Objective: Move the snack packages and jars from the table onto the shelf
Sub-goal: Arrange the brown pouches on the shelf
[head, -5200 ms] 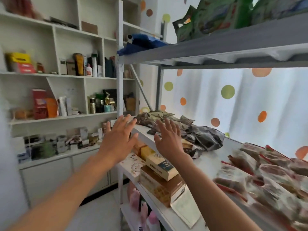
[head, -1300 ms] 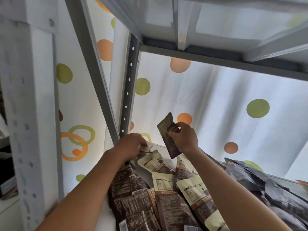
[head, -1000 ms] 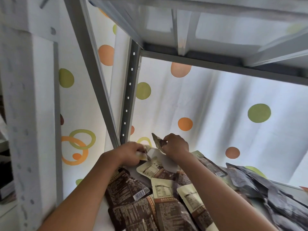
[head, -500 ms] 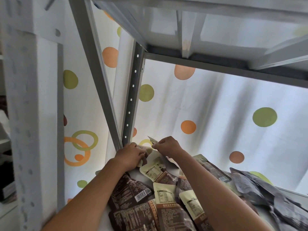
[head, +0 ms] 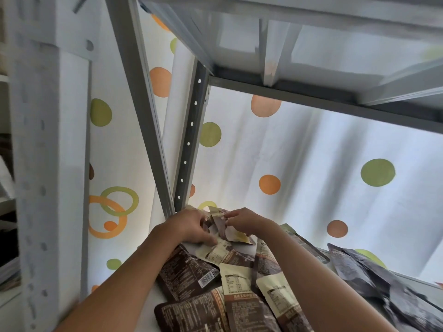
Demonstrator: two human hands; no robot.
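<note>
At the back left corner of the metal shelf [head: 407,287], both hands pinch 1 brown-and-cream snack pouch [head: 225,227]: left hand [head: 191,226] and right hand [head: 244,221] each have their grip clamped on it. Many pouches [head: 215,295] already lie on the shelf, so the task looks well along, though neither worktop nor jars are in view.

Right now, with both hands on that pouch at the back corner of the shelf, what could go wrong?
The brown-and-cream snack pouch, pinched by the left hand and right hand, sits by the grey perforated shelf post; it might slip off the end there. The overlapping brown pouches under the forearms reach the shelf's near edge, so withdrawing could drag some off.
</note>
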